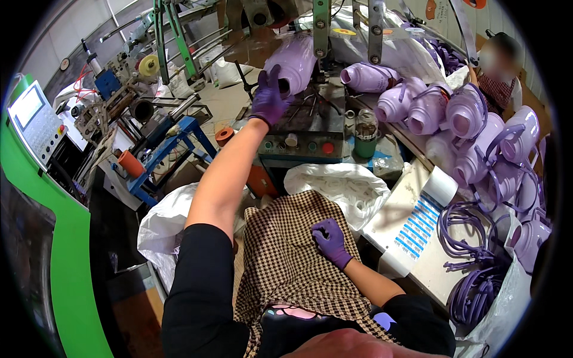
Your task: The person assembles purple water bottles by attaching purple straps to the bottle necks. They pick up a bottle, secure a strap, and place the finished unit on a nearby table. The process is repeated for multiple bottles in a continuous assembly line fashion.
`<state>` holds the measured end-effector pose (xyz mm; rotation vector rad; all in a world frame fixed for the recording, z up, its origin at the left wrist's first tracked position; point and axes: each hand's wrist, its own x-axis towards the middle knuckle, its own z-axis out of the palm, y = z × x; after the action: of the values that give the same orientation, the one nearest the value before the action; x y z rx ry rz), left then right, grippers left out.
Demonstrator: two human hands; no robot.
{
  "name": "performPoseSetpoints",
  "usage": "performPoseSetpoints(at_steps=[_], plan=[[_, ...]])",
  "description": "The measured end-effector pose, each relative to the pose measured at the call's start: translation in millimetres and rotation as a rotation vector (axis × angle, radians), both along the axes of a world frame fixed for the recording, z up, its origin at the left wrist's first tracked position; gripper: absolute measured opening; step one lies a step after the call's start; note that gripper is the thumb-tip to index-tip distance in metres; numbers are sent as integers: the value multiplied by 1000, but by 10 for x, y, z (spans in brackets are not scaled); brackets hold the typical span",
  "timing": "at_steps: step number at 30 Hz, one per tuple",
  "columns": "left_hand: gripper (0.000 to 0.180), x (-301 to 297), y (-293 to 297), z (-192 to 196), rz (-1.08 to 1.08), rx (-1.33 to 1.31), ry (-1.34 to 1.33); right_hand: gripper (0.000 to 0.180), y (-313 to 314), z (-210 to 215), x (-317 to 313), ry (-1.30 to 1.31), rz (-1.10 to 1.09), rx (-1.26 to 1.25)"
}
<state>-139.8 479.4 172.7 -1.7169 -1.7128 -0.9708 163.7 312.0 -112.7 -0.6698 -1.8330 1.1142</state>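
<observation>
A glossy lilac plastic bottle shell [296,59] lies tilted in the machine, its open neck toward me. My left hand [270,102], in a purple glove, is stretched out to it with fingers gripping around the left side of the neck. My right hand [332,243], also gloved in purple, is drawn back over my checked apron [292,250], its fingers curled closed; whatever may be inside them is hidden. Below the bottle is the machine's dark metal bed [322,122], with thin metal arms on it and a front panel of buttons [327,148].
Several lilac bottles [425,113] are piled at the right. A sticker sheet [418,224] and bundled purple straps [468,238] lie on the white table. A glass jar [365,131] stands beside the machine. A white sack [334,182] sits below; another person [500,65] is at far right.
</observation>
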Motion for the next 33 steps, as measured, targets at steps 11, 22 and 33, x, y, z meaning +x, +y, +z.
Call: performPoseSetpoints(at_steps=[11, 22, 33], plan=[[80, 764, -1313, -1143, -354, 56, -316, 14, 74, -1, 65, -16, -40, 72], [30, 635, -1889, -2363, -364, -162, -1068, 26, 84, 329, 672, 36, -99, 380], [28, 529, -1873, -2506, -407, -184, -1008, 27, 662, 1080, 3453, -1428, -998, 653]])
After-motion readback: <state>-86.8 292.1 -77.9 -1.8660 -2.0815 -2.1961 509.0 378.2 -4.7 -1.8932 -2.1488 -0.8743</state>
